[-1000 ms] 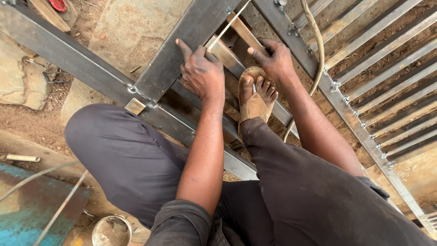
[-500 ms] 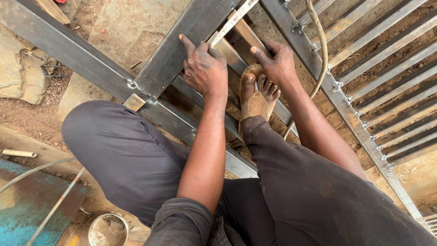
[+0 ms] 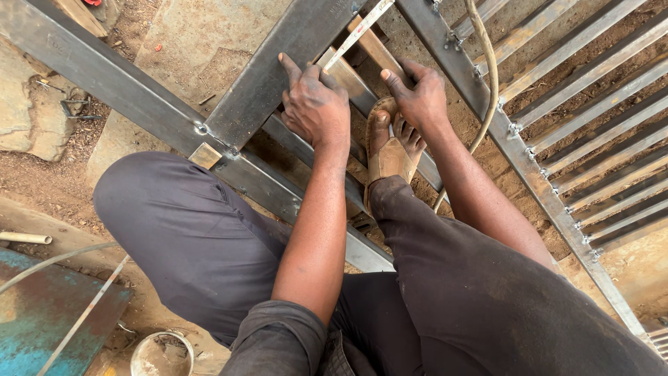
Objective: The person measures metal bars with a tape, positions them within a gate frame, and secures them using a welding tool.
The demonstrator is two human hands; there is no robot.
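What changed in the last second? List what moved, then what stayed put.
The thin pale strip has slid down from the top edge until its end meets the left hand, which now has its fingers on it. The right hand has shifted little and rests on the metal bar by the sandalled foot. The steel frame, the hose and the crouch are unchanged.

My left hand [image 3: 316, 104] and right hand [image 3: 417, 97] work in a narrow gap, hemmed in by the wide grey steel bar [image 3: 278, 66], my sandalled foot [image 3: 390, 150] and the tan hose [image 3: 483, 83].
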